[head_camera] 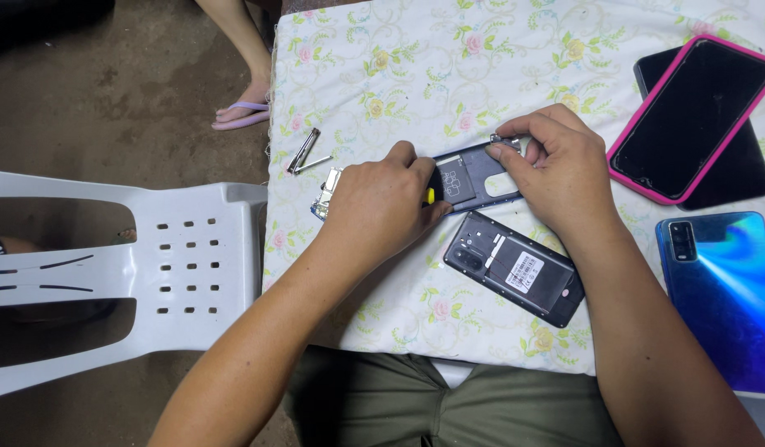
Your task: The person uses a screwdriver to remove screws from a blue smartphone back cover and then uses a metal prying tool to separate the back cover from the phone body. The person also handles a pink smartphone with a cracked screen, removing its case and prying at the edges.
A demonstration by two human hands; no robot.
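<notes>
On the floral tabletop (482, 50), my left hand (381, 203) clamps a yellow-tipped tool (430, 195) against the opened blue phone (473, 175) while my right hand (556, 170) pinches its top edge; prying seems underway, needing gentle leverage.

head camera, looking steeply down, close over the table (498, 50)

Opened blue phone body (473, 178), back off, lies flat mid-frame on the desk. A yellow-tipped tool (430, 195) touches its left edge. Loose circuit board (326, 194) just left.
</notes>
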